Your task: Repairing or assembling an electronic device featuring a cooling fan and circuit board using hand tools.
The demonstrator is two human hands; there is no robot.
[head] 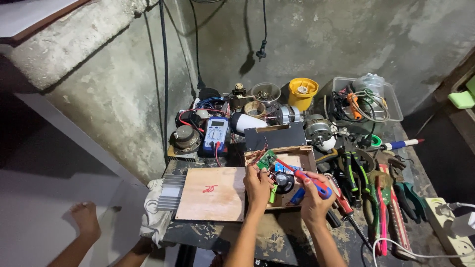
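Observation:
My left hand (258, 185) pinches a small green circuit board (266, 158) with thin wires at the edge of an open wooden box (307, 154). My right hand (313, 194) grips a red and blue screwdriver (308, 178), whose tip points up-left toward the board. Inside the box lie a round black speaker (284, 181) and small blue and green parts. A plywood panel (213, 194) with a red mark lies flat just left of my left hand.
A blue multimeter (216, 134), motors, a yellow funnel-shaped part (303, 92) and a clear bin of cables (368, 99) crowd the back. Pliers and screwdrivers (381, 198) lie to the right, a power strip (452, 230) at far right. A finned heat sink (171, 193) lies on the bench's left end. A bare foot (85, 217) shows lower left.

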